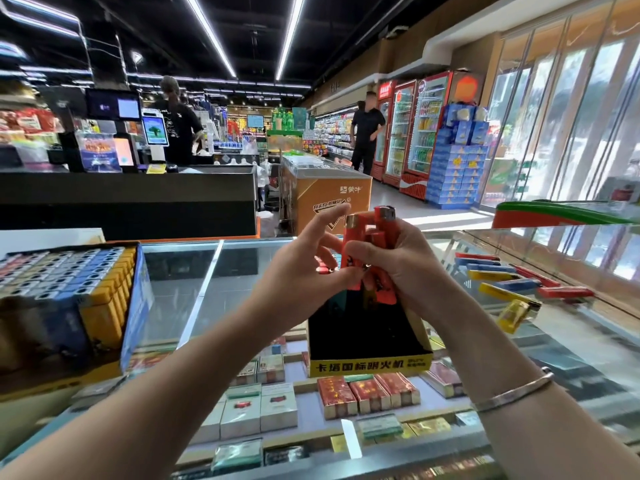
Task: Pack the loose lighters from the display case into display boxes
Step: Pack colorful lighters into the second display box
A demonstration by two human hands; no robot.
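Note:
My right hand (398, 261) grips a bunch of red lighters (375, 233), their metal tops pointing up, held above a black and yellow display box (370, 365) that stands on the glass counter. My left hand (304, 268) touches the left side of the bunch with thumb and fingertips, its other fingers spread. The box interior looks dark; I cannot tell what is in it. Loose red, blue and yellow lighters (512, 282) lie scattered on the glass to the right. A full display box (69, 289) of grey, blue and yellow lighters sits at the left.
Under the glass counter top (194, 271) lie rows of cigarette packs (367, 393). A dark checkout counter (128, 199) with screens stands behind, and an orange freezer chest (325, 199) beyond it. Two people stand further back in the shop.

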